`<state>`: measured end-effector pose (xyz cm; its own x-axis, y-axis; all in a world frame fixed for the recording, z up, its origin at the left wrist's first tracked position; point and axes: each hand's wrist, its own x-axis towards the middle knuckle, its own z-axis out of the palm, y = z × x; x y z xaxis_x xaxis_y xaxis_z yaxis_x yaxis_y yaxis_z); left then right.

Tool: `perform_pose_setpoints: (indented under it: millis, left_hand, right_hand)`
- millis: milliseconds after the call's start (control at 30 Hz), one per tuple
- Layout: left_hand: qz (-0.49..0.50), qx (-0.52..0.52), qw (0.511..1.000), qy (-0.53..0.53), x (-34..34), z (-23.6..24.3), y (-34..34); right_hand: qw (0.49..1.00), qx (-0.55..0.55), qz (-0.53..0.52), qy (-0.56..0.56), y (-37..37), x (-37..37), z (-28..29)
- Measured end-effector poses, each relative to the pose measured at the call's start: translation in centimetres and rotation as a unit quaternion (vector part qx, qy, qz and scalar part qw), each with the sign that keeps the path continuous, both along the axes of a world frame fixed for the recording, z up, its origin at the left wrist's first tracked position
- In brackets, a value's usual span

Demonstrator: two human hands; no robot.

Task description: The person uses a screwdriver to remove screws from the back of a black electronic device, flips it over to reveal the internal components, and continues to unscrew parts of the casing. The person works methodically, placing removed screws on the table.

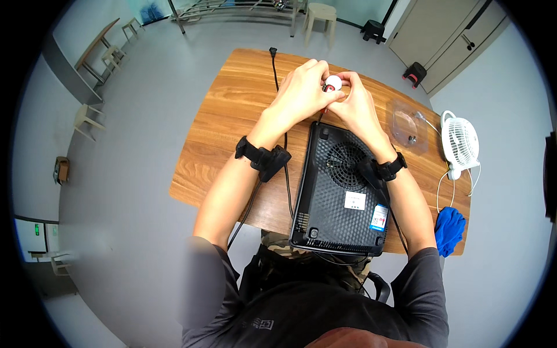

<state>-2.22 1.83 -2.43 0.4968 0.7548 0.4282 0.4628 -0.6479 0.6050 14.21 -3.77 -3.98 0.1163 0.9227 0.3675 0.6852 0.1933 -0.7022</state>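
The head camera shows my forearms reaching forward, elbows bent, and my hands meeting just beyond the far edge of a black appliance (342,211). My left hand (300,91) and right hand (358,103) are both curled inward, fingers pinching a small white-and-red object (333,82) between them. Its white end is rounded; my fingers hide much of the rest. A black strap with a boxy module (272,164) circles my left wrist, and another strap (392,167) my right.

The appliance lies with its vented side up, its dark shell dimpled, with a round slotted grille (346,166). It bears a white rectangular label (355,200) and a blue-and-white one (379,217), their print too small to read. The table (217,124) has streaky brown wood grain. To the right sit a clear plastic tray (400,134), a white fan (460,143) and a crumpled blue cloth (449,231).
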Motion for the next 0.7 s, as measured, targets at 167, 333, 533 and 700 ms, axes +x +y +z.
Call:
perform_pose_setpoints:
  millis: [167,333,533,700]
  left_hand:
    - [0.037,-0.026,0.998,0.053,0.3,0.9,-0.4]
    - [-0.018,0.039,0.997,-0.07,0.2,-1.3,0.5]
    - [0.011,0.0,1.0,-0.021,0.7,-0.1,-0.2]
    - [0.024,0.027,0.999,-0.032,0.6,-0.9,0.1]
  right_hand:
    - [0.999,-0.029,0.016,0.003,0.3,0.5,0.4]
    - [0.999,-0.003,0.032,-0.007,0.2,0.5,0.4]
    - [0.999,0.026,0.004,-0.035,0.2,0.7,-0.6]
    - [0.999,-0.022,0.003,0.026,0.0,0.4,0.0]
